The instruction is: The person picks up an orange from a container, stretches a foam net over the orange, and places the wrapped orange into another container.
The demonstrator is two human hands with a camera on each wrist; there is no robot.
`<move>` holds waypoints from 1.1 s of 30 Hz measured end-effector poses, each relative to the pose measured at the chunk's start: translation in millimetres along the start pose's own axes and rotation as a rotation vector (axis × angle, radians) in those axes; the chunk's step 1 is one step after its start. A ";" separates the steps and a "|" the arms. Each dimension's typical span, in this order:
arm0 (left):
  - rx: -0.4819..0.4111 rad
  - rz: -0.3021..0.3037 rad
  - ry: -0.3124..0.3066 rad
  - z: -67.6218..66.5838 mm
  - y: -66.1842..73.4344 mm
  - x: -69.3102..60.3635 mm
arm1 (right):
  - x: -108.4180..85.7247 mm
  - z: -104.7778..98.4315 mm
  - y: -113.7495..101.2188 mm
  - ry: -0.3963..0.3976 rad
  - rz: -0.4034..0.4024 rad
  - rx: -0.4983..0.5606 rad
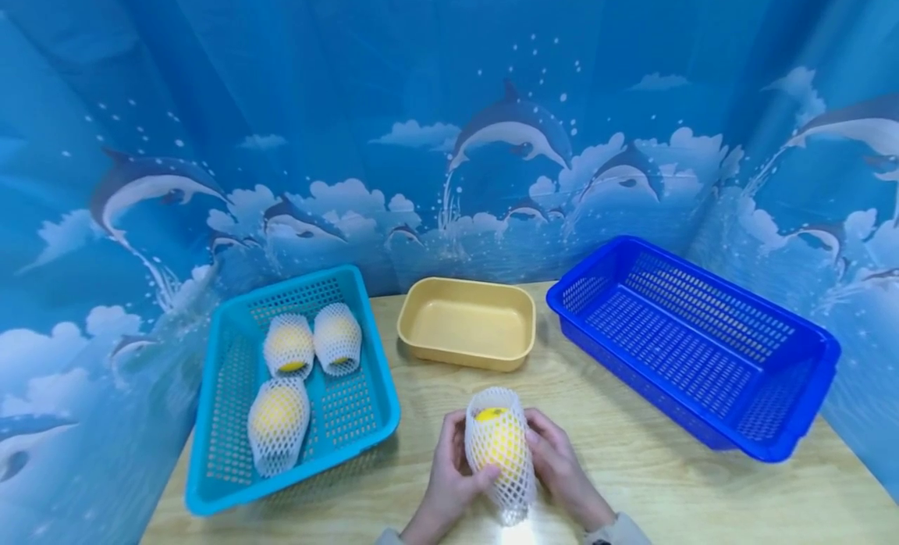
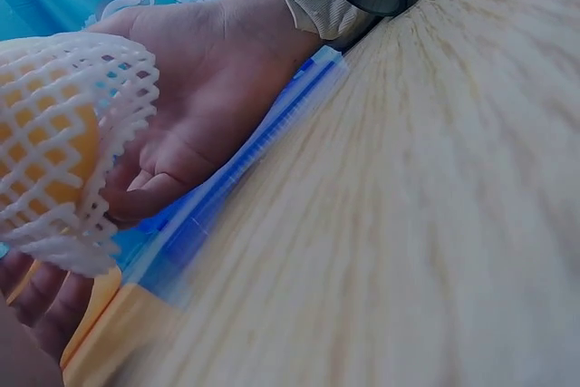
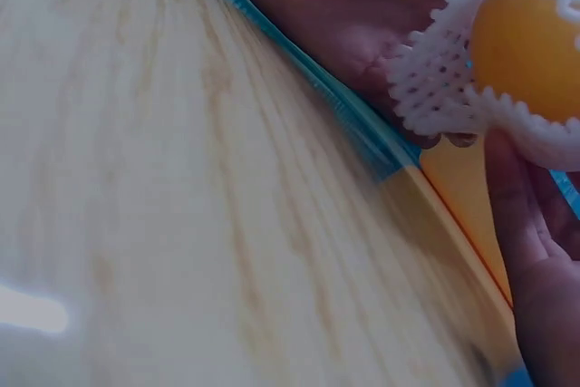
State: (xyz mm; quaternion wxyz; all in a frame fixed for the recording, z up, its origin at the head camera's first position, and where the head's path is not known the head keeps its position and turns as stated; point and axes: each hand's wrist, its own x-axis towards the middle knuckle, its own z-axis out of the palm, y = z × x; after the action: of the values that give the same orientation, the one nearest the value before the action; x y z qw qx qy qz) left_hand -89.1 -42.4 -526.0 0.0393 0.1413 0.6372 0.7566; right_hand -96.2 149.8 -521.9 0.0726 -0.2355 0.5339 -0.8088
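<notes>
A smooth yellow fruit [image 1: 502,445] in a white foam net sleeve is held over the table between both hands. My left hand [image 1: 451,476] grips its left side, thumb across the front and fingers behind. From the right, my right hand [image 1: 562,468] holds the netted fruit with curled fingers. The sleeve's far end gapes, baring a patch of yellow. In the right wrist view, bare fruit [image 3: 526,56] shows at the sleeve's opening, with my right fingers [image 3: 512,197] against the net's edge. The left wrist view shows the netting [image 2: 54,147] beside the right palm.
On the left stands a teal basket [image 1: 382,354] with 3 more netted yellow fruits [image 1: 278,420] inside. A shallow beige tray [image 1: 467,357] lies beyond my hands. To the right is a deep blue basket [image 1: 653,389]. A dolphin-print curtain [image 1: 421,100] hangs behind the wooden table [image 1: 674,490].
</notes>
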 end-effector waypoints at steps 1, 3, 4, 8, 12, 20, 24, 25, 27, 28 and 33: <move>0.004 -0.005 0.015 0.1 0.4 -0.1 | -0.1 0.2 -0.4 0.006 -0.003 0.001; -0.009 -0.003 0.035 0.4 1.0 -0.3 | -0.5 0.6 -0.9 0.018 -0.014 0.004; -0.026 0.003 0.037 0.5 1.2 -0.2 | -0.7 0.6 -1.1 0.021 -0.020 0.009; -0.103 0.051 0.018 0.5 1.9 0.2 | -1.2 0.9 -1.4 0.033 -0.033 0.014; -0.132 0.103 -0.006 -0.6 0.0 0.2 | -1.3 1.3 -1.3 0.031 -0.024 0.022; -0.170 0.150 -0.031 -2.1 -1.3 -0.4 | -0.5 1.8 0.2 -0.010 0.023 0.063; -0.166 0.144 -0.025 -1.7 0.3 -0.3 | -0.8 1.1 0.2 0.012 0.066 0.038; -0.163 0.142 -0.023 -1.6 0.5 -0.2 | -0.7 0.9 0.0 0.017 0.076 0.034; -0.158 0.133 -0.018 -1.2 0.8 0.1 | -0.2 0.6 -0.3 0.019 0.080 0.031; -0.156 0.129 -0.019 -1.2 0.5 0.3 | 0.0 0.6 -0.4 0.020 0.076 0.030; -0.140 0.119 -0.034 -1.9 -0.6 1.2 | 1.0 1.4 -1.6 0.031 0.051 0.027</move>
State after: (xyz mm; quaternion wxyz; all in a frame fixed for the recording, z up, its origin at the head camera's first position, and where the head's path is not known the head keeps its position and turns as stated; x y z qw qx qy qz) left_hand -90.8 -43.8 -526.8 0.0150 0.1886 0.5726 0.7977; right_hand -96.2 149.0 -519.7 0.0881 -0.2082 0.5297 -0.8175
